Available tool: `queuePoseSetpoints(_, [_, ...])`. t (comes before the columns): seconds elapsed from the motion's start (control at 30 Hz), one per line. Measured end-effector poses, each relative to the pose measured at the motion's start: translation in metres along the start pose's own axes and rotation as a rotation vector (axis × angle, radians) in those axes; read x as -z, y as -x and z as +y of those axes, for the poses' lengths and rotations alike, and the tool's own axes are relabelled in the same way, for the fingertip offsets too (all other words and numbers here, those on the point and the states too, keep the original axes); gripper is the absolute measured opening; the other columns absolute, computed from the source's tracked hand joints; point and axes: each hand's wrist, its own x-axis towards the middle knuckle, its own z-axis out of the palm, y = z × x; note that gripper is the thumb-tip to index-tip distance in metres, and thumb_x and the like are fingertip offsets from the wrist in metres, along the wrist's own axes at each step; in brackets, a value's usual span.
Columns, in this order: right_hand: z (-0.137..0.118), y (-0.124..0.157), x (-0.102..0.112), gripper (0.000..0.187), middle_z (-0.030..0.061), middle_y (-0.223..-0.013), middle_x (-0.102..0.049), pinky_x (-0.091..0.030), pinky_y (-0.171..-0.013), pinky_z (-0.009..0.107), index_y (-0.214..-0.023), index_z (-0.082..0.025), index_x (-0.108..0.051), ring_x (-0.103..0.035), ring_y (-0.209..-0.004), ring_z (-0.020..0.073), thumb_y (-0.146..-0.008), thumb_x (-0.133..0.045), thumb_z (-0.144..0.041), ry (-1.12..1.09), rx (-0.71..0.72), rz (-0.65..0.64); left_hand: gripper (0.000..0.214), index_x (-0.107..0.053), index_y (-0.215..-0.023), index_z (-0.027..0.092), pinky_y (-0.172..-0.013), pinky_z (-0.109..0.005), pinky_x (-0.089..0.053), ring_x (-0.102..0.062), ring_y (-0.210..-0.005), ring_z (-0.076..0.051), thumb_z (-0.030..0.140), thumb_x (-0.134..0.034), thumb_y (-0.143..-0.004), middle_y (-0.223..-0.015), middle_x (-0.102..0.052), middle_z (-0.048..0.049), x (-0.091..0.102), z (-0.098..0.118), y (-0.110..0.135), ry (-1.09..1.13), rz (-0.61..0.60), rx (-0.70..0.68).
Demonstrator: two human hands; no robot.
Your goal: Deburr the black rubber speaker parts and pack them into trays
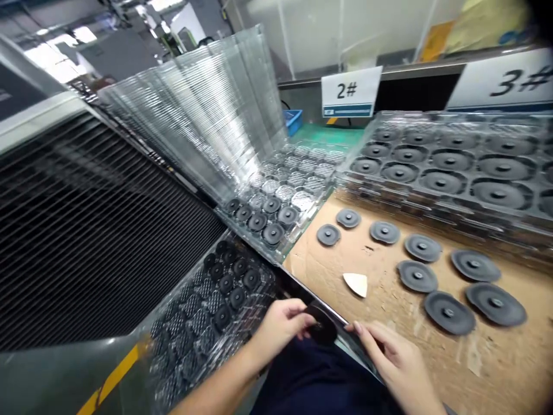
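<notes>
Low in front of my body, my left hand pinches a black rubber disc by its near edge. Just right of the disc, my right hand has its thumb and fingers pressed together by the table edge; what they hold, if anything, is too small to make out. Several grey discs with a raised centre lie on the brown cardboard sheet beyond my right hand. Closer to the hands on that sheet rests a pale, roughly triangular piece.
Left of my hands is a lower clear tray, partly filled with black discs. Another partly filled tray sits farther back beside tall nested clear trays. Stacked full trays stand at right, behind signs "2#" and "3#".
</notes>
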Motion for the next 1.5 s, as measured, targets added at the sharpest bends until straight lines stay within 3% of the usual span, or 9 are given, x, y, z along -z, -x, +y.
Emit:
queuePoseSetpoints(0.1, [0.035,-0.002,-0.010,0.038,0.0025,-0.080,-0.074,-0.057,-0.059,0.023,-0.079,-0.023,-0.073,-0.071,-0.070,0.0200,-0.087,-0.047,-0.049,0.139,-0.035,-0.066,0.026,-0.062,-0.090,0.013,-0.068,-0.035,-0.053,-0.062,-0.076,-0.017,0.038,-0.055,-0.085,-0.086,-0.064,-0.0026,0.077,-0.051,0.024,-0.260,0.267,0.117])
queuePoseSetpoints(0.2, [0.066,0.001,-0.016,0.050,0.0042,-0.081,-0.075,-0.058,-0.056,0.027,-0.078,-0.022,-0.074,-0.072,-0.070,0.0232,-0.082,-0.042,-0.061,0.256,-0.110,0.055,0.030,-0.056,-0.112,0.017,-0.082,-0.043,-0.051,-0.060,-0.097,-0.021,0.032,-0.054,-0.086,-0.115,-0.059,-0.0085,0.151,-0.106,0.050,-0.484,0.506,0.210])
queuePoseSetpoints(0.3, [0.077,0.005,-0.023,0.059,0.0067,-0.088,-0.074,-0.058,-0.060,0.030,-0.084,-0.019,-0.073,-0.071,-0.073,0.0248,-0.081,-0.039,-0.067,0.317,-0.126,0.181,0.033,-0.054,-0.116,0.018,-0.083,-0.044,-0.051,-0.059,-0.100,-0.022,0.032,-0.054,-0.087,-0.119,-0.057,-0.0092,0.193,-0.160,0.058,-0.622,0.682,0.249])
queuePoseSetpoints(0.5, [0.065,0.006,-0.031,0.061,0.0067,-0.088,-0.074,-0.056,-0.060,0.032,-0.086,-0.019,-0.073,-0.071,-0.075,0.0261,-0.080,-0.036,-0.067,0.414,-0.134,0.211,0.033,-0.054,-0.116,0.017,-0.082,-0.045,-0.051,-0.059,-0.100,-0.023,0.032,-0.055,-0.086,-0.119,-0.057,-0.0093,0.182,-0.234,0.035,-0.724,0.902,0.150])
queuePoseSetpoints(0.7, [0.049,0.003,-0.033,0.060,0.0111,-0.090,-0.074,-0.056,-0.064,0.031,-0.086,-0.015,-0.072,-0.071,-0.078,0.0260,-0.084,-0.034,-0.060,0.469,-0.143,0.251,0.035,-0.052,-0.119,0.017,-0.090,-0.050,-0.046,-0.054,-0.111,-0.026,0.030,-0.053,-0.087,-0.126,-0.053,-0.0108,0.169,-0.256,0.056,-0.759,1.153,-0.027])
queuePoseSetpoints(0.87, [0.029,-0.010,-0.026,0.055,0.0123,-0.081,-0.074,-0.053,-0.059,0.026,-0.085,-0.010,-0.072,-0.070,-0.070,0.0218,-0.092,-0.028,-0.041,0.527,-0.109,0.123,0.031,-0.054,-0.114,0.011,-0.104,-0.055,-0.034,-0.036,-0.132,-0.036,0.016,-0.038,-0.088,-0.122,-0.054,-0.0199,0.147,-0.236,0.060,-0.790,1.060,-0.323])
queuePoseSetpoints(1.1, [-0.017,-0.042,0.032,0.021,0.0009,-0.077,-0.073,-0.044,-0.062,0.019,-0.088,-0.022,-0.073,-0.065,-0.069,0.0127,-0.083,-0.053,-0.021,0.688,0.088,-0.251,0.051,-0.045,-0.128,0.020,-0.101,-0.049,-0.041,-0.042,-0.129,-0.029,0.001,-0.045,-0.080,-0.127,-0.054,-0.0154,0.066,-0.149,-0.012,-0.697,0.791,-0.954])
queuePoseSetpoints(1.3, [-0.052,-0.073,0.146,0.020,0.0122,-0.095,-0.068,-0.038,-0.082,0.034,-0.095,-0.016,-0.072,-0.057,-0.095,0.0241,-0.084,-0.055,-0.018,1.040,0.015,-0.177,0.053,-0.057,-0.118,0.029,-0.100,-0.042,-0.044,-0.052,-0.121,-0.024,-0.003,-0.048,-0.077,-0.122,-0.061,-0.0065,0.010,-0.056,-0.072,-0.586,0.400,-1.372])
queuePoseSetpoints(1.5, [-0.062,-0.079,0.303,0.029,0.0155,-0.108,-0.064,-0.036,-0.088,0.038,-0.101,-0.010,-0.071,-0.054,-0.107,0.0290,-0.075,-0.067,-0.021,1.290,-0.287,-0.024,0.037,-0.060,-0.110,0.023,-0.096,-0.040,-0.046,-0.057,-0.113,-0.023,0.004,-0.048,-0.081,-0.123,-0.059,-0.0096,-0.014,-0.009,-0.109,-0.396,0.461,-1.243])
